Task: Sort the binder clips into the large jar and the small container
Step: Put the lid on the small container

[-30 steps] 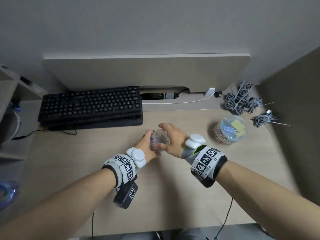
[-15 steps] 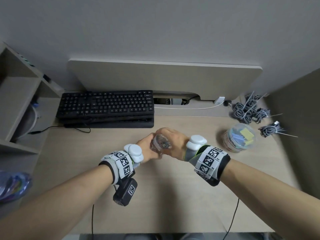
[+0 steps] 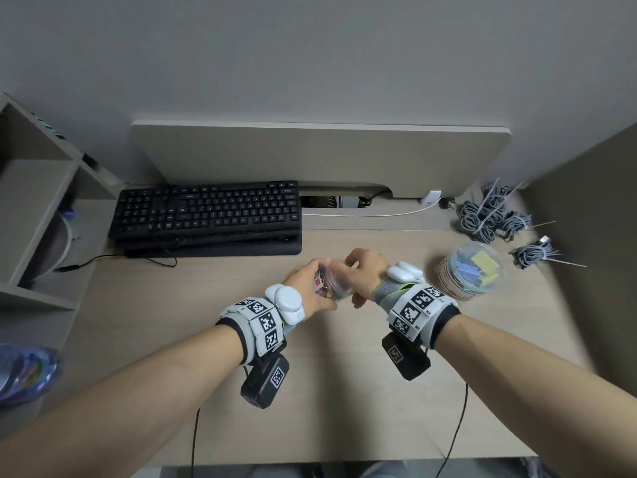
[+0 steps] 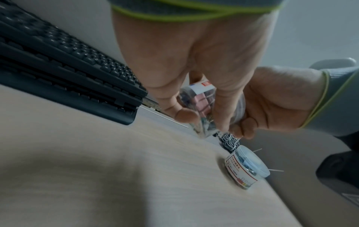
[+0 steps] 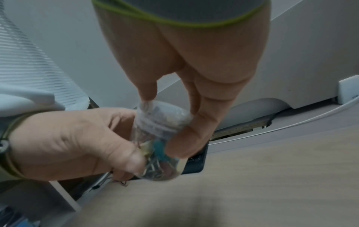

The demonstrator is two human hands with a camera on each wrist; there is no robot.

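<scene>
- While my left hand (image 3: 312, 288) wraps its curled fingers and thumb round the body of the small container (image 3: 332, 282), I hold it tilted, off the desk (image 3: 206, 322), just in front of the keyboard (image 3: 206, 215) and toward that keyboard's right end.
- My right hand (image 3: 365, 274) grips the container's lid end: in the right wrist view my thumb (image 5: 186, 138) and a fingertip (image 5: 145, 90) pinch the ribbed clear cap (image 5: 159, 118) from either side.
- Both hands touch the same container and nearly meet each other around it.
- Through the clear wall I see small binder clips (image 4: 202, 101), pink and teal among them; a white label with a red patch sits near the container's other end.
- Whether the cap is loose or tight I cannot tell; the pictures are blurred there.
- Right of the keyboard, well apart from my hands, the large jar (image 3: 470, 270) stands upright on the desk with its clear lid on, blue and yellow clips inside.
- Behind that jar, farther from the keyboard, lie bundles of grey cable (image 3: 489, 215).
- A white cord (image 3: 362, 214) runs along the desk's back edge, right of the keyboard.
</scene>
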